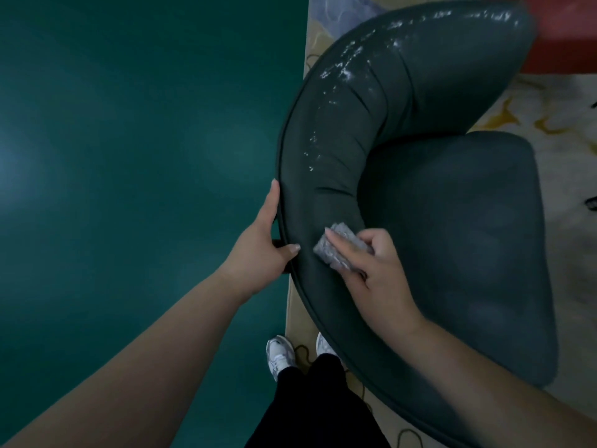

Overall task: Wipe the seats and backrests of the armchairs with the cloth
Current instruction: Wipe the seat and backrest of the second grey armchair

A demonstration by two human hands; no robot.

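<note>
While a dark teal wall [129,156] fills the space left of it, the armchair [420,189] curves round in smooth grey-green leather, its padded backrest [349,124] glossy with wet streaks above the seat [468,237]. At the backrest's outer rim, the left hand [261,247] grips the piped edge, thumb over it. Just inside, the right hand [378,270] pinches a folded, nubbly grey cloth [336,247] against the leather.

1 armchair [420,189], dark grey-green. 1 cloth [339,247], grey, folded. 2 hands: left hand [261,244], right hand [381,276]. 2 sneakers [279,355], white. 1 patterned rug [533,118]. 1 red block [565,37], top right corner.
</note>
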